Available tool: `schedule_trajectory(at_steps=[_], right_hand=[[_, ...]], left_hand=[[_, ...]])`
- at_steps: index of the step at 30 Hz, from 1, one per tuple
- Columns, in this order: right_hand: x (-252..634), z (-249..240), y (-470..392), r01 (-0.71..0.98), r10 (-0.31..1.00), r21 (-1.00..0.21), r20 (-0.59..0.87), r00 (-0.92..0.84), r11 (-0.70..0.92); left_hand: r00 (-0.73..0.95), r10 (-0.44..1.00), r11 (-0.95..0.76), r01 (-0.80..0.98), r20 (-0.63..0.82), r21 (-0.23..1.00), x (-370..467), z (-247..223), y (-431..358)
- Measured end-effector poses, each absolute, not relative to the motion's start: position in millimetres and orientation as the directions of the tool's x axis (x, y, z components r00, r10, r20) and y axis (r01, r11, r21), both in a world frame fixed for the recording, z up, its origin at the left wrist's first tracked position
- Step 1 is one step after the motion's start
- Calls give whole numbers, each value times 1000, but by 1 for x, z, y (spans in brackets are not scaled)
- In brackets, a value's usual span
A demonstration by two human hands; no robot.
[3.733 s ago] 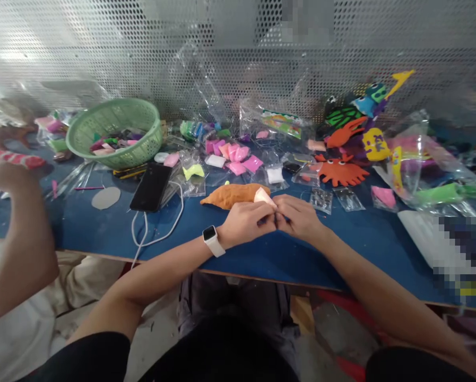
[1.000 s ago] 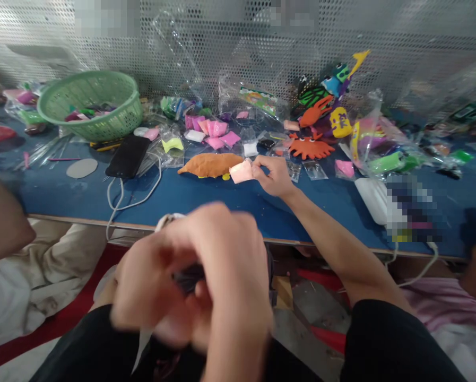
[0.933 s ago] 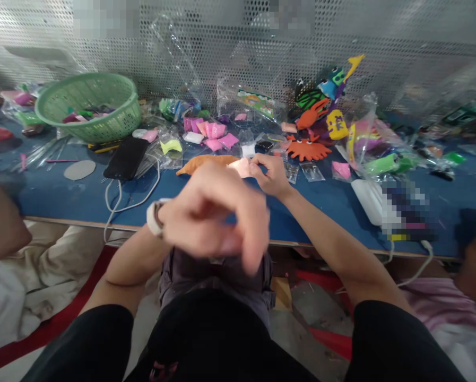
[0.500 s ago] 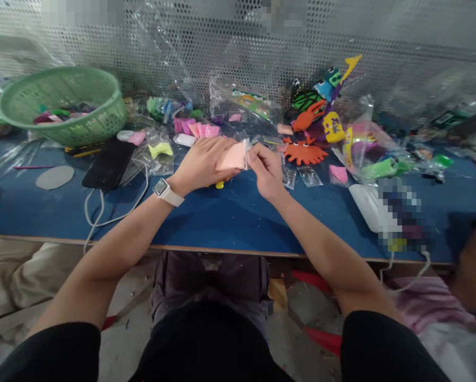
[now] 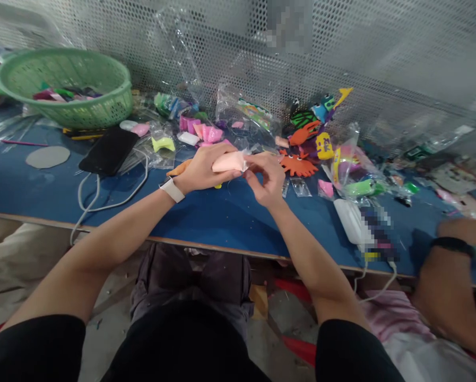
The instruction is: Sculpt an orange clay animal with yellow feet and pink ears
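Observation:
A pale pink packet of soft clay (image 5: 227, 162) in clear wrap is held above the blue table. My left hand (image 5: 201, 168) is closed round its left part, thumb along the lower side. At the packet's right end, my right hand (image 5: 267, 178) pinches the clear wrapper edge between thumb and fingers. An orange piece (image 5: 179, 168) shows beside my left wrist, and a bit of yellow (image 5: 218, 186) lies beneath my left hand. Just beyond my right hand is an orange crab figure (image 5: 299, 163) with eyes.
A green basket (image 5: 82, 114) of colourful packets stands at the left, near a black phone (image 5: 109, 150) with a white cable. Clay packets and figures line the back along a perforated metal panel (image 5: 238, 48). At the right, another person's arm (image 5: 448, 265) rests by a white device (image 5: 351, 223).
My view has turned slightly. The packet looks rounder now and my right-hand fingers have shifted on its wrapper end. The other person's hand has come into view at the right.

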State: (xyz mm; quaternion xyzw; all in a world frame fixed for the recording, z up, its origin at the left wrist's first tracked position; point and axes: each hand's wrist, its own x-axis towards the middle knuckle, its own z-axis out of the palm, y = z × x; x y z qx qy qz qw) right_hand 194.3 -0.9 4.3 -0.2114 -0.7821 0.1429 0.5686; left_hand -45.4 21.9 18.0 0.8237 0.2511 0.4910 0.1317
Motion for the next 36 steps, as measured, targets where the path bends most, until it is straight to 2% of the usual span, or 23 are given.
schedule_trajectory(at_steps=[5, 12, 21, 26, 32, 36], right_hand=[[190, 0, -2, 284, 530, -469, 822, -205, 837], [192, 0, 0, 244, 462, -406, 851, -251, 881], [194, -8, 4, 338, 485, -392, 835, -259, 856], [196, -4, 3, 311, 473, -391, 841, -263, 867], [195, -1, 1, 381, 451, -332, 847, -282, 863], [193, -3, 0, 364, 437, -328, 856, -276, 872]], left_hand=[[372, 563, -826, 283, 738, 488, -44, 15, 22], [369, 547, -836, 279, 751, 472, -47, 16, 24], [356, 549, -835, 263, 756, 483, -50, 16, 23], [351, 563, -825, 281, 748, 490, -51, 15, 26], [384, 548, -836, 277, 743, 473, -51, 14, 27], [399, 548, -836, 271, 735, 476, -52, 15, 26]])
